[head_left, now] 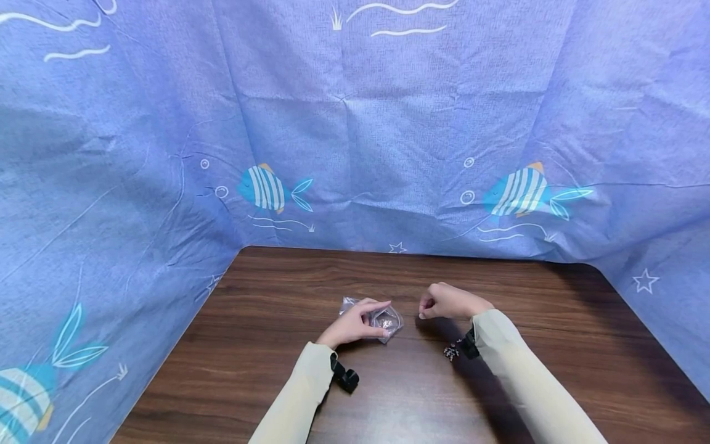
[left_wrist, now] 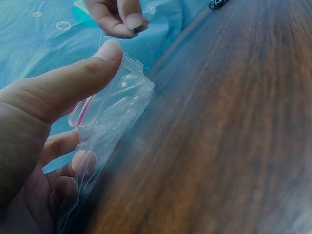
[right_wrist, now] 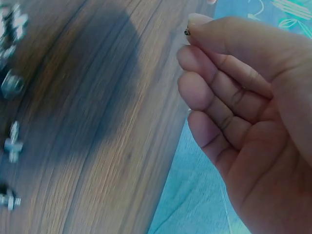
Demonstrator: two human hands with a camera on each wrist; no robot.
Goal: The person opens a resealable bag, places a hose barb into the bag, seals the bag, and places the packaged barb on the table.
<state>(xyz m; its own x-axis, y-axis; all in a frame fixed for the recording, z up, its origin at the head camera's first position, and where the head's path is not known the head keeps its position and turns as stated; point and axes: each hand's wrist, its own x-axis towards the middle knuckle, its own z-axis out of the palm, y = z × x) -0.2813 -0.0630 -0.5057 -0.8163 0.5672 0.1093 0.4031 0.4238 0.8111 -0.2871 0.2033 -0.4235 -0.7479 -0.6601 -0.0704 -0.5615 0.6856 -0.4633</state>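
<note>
My left hand (head_left: 355,324) holds a clear plastic zip bag (head_left: 388,317) above the table, thumb on one side and fingers on the other. The left wrist view shows the bag's red zip line near its mouth. To the right of the bag and apart from it, my right hand (head_left: 450,301) pinches a tiny dark metal piece (right_wrist: 187,32) between thumb and forefinger. Most of that piece is hidden by the fingertips, so its kind is unclear. A small pile of metal screws (head_left: 451,352) lies on the table near my right wrist, and some look fitted with washers (right_wrist: 13,145).
The brown wood-grain table (head_left: 266,370) reaches back to a blue fish-print cloth (head_left: 388,142) hanging behind and at both sides. A black camera mount (head_left: 346,377) sits on my left wrist, and another mount (head_left: 469,344) on my right.
</note>
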